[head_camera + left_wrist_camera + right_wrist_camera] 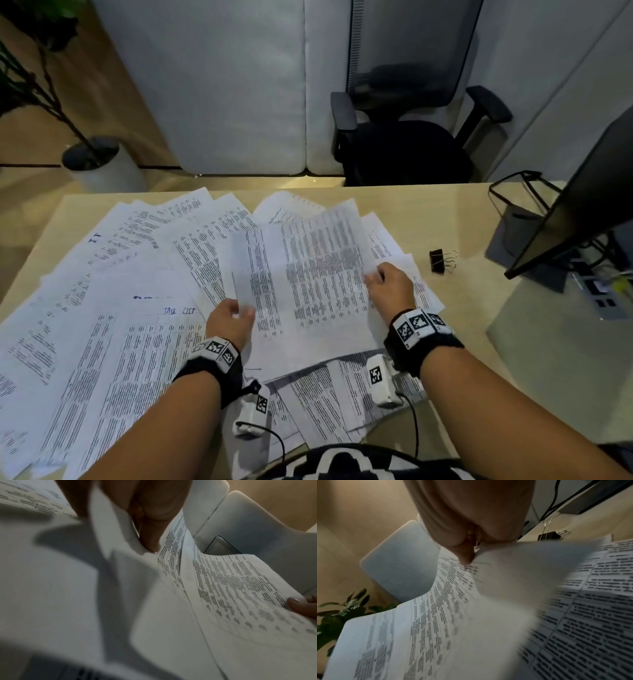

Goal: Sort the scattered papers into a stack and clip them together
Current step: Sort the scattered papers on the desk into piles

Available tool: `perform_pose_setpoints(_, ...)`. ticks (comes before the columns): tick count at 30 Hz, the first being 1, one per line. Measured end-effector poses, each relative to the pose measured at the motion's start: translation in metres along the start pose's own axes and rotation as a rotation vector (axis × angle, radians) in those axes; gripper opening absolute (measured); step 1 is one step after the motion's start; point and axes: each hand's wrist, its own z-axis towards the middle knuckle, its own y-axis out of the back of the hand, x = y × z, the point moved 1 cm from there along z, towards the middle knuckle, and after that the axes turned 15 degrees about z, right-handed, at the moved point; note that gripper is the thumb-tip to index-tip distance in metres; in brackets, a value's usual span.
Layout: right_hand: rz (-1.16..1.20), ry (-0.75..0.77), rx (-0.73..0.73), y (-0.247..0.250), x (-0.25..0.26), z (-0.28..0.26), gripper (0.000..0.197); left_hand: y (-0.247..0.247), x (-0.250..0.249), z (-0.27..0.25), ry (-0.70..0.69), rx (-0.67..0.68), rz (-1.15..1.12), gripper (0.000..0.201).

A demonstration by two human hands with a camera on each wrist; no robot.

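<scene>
- Right now my left hand (230, 322) pinches the lower left edge of a small bundle of printed sheets (308, 284), thumb on top and fingers curled beneath; the left wrist view shows my fingers (150, 524) folded in between the pages.
- My right hand (388, 286) grips the same bundle at its right edge, at about 3 o'clock of the bundle; the right wrist view shows my fingers (465, 550) closed on the paper's margin.
- The bundle is lifted off the desk (462, 219) and tilts a little, its sheets not squared up (the edges fan apart).
- Scattered papers (113, 308) cover the desk from 7 o'clock round to 12 o'clock of the bundle, overlapping each other; one carries handwritten blue words near my left hand.
- More sheets lie under my wrists at 6 o'clock.
- A black binder clip (442, 261) lies on bare desk at 3 o'clock of my right hand, near it but apart from every sheet.
- A monitor (582, 205) stands at the desk's right edge, an office chair (404, 137) beyond the far edge at 12 o'clock, and a potted plant (99, 161) at 10 o'clock.
</scene>
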Motion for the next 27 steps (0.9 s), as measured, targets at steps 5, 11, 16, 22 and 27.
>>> perform_pose_setpoints(5,-0.097,-0.015,0.157,-0.012,-0.005,-0.004,0.037,-0.006,-0.009,-0.002,0.032,0.056,-0.124,0.036)
perform_pose_setpoints(11,-0.183,-0.099,0.022,0.009,-0.028,0.005,0.018,-0.007,-0.031,-0.006,-0.105,0.064,-0.092,0.038)
perform_pose_setpoints(16,-0.476,-0.355,-0.089,0.040,-0.053,0.010,0.055,-0.010,-0.012,0.010,-0.063,0.106,0.117,0.041)
perform_pose_setpoints(22,-0.509,-0.425,-0.034,0.031,-0.060,0.013,0.046,-0.014,-0.004,0.020,-0.117,0.147,0.226,0.041)
perform_pose_setpoints(27,-0.391,-0.292,-0.133,0.038,-0.040,0.021,0.027,-0.015,-0.004,0.020,-0.108,0.145,0.218,0.042)
